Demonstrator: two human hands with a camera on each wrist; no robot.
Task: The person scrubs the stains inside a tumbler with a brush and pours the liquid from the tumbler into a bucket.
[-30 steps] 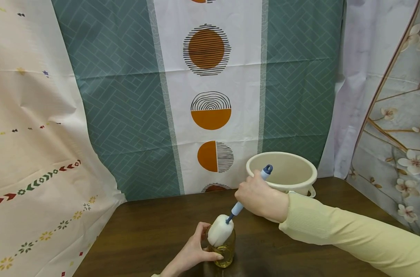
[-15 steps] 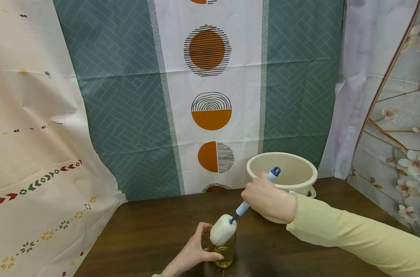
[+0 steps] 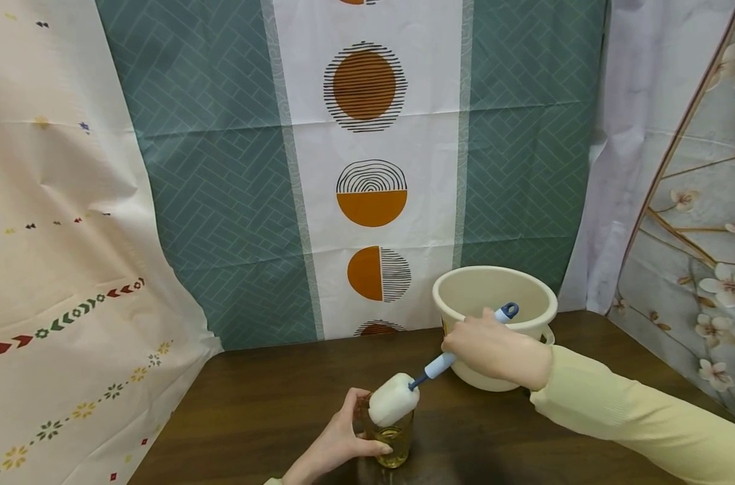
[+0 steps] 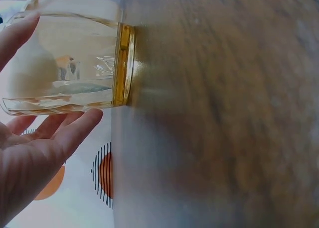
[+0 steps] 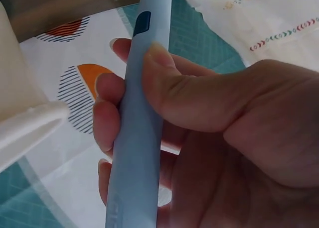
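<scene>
An amber-tinted clear glass (image 3: 399,450) stands on the dark wooden table, its base on the wood in the left wrist view. My left hand (image 3: 338,438) holds it from the left side, thumb across the front and fingers behind. In my right hand (image 3: 497,347) is a sponge bottle brush (image 3: 394,401) with a pale blue handle (image 5: 137,133). Fingers and thumb wrap around that handle. The white sponge head leans in the glass's mouth, its lower part inside and its upper end sticking out. The handle slants up to the right, a dark blue loop at its end.
A cream plastic tub (image 3: 485,380) with a wide rim stands behind and beside my right hand. Brown wooden table (image 3: 270,384) surrounds the glass. Patterned cloths hang at the back (image 3: 221,202) and both sides.
My right hand has moved right and slightly down, tilting the brush handle lower. The sponge head has shifted slightly right in the glass mouth. My left hand and the glass stay almost still.
</scene>
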